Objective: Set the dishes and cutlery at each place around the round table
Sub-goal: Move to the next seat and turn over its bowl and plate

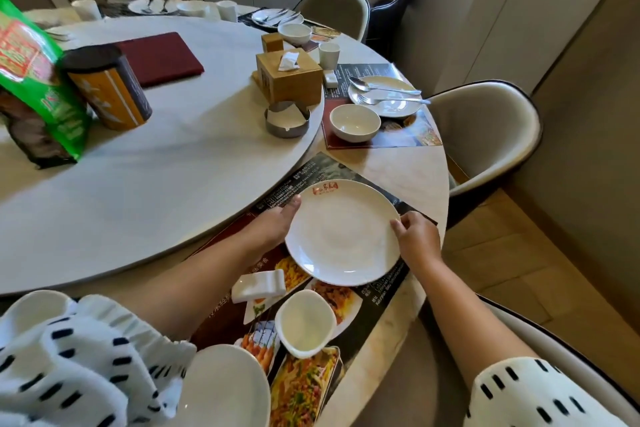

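Head view: hands, left and right, pinched on plate rim, chopstick rest and cup just beside

The round table carries a raised turntable and printed mats along its rim: a near mat and a next mat, apart. On the turntable stand a green bag, a canister, a red folder, a tissue box and an ashtray at its edge.
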A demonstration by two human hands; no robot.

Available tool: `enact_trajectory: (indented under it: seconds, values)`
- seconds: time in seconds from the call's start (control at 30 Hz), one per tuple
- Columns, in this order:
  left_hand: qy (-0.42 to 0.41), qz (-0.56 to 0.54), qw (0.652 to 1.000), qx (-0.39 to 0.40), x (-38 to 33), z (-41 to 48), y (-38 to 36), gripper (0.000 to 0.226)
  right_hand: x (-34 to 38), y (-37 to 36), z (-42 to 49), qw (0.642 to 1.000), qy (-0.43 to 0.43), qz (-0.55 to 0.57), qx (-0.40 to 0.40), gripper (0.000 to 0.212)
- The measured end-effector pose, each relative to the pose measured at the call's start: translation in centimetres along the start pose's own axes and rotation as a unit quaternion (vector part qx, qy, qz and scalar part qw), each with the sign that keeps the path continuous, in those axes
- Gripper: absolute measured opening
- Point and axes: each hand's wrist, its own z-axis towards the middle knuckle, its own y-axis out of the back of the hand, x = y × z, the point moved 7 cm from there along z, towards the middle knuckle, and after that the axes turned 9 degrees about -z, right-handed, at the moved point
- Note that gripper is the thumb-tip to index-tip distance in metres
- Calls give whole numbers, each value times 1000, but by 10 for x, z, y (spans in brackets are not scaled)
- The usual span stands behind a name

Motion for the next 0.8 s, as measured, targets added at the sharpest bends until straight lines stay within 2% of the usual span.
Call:
enact_trajectory:
  seconds: [0.17, 0.23, 0.3, 0.33, 0.4, 0.47, 0.53, 0.63, 0.8]
  values:
    - [11, 47, 999, 10, -4, -7, 3, 64, 2, 3, 0, 997, 33, -71, -28, 26]
    - [-6, 120, 993, 2, -6, -16, 9, 57, 12, 12, -9, 990, 62, -109, -62, 35]
    - [-55, 214, 975, -9, -7, -32, 16, 54, 33, 21, -29, 986, 117, -89, -80, 36]
    - [-77, 250, 965, 0, -5, -41, 18, 54, 48, 22, -42, 984, 154, -66, -62, 33]
    - [-99, 313, 944, 26, 6, -57, 18, 56, 75, 17, -75, 975, 211, -55, 28, 32]
    - [-98, 371, 923, 34, 21, -68, 19, 64, 92, 7, -113, 962, 221, -77, 139, 44]
    - [-108, 419, 901, 25, 29, -73, 19, 71, 98, -2, -144, 949, 209, -108, 212, 64]
    - [-135, 458, 879, 7, 31, -75, 17, 68, 100, -17, -175, 922, 217, -206, 248, 90]
    - [-150, 438, 886, -10, 25, -77, 20, 43, 102, -26, -179, 927, 211, -207, 233, 76]
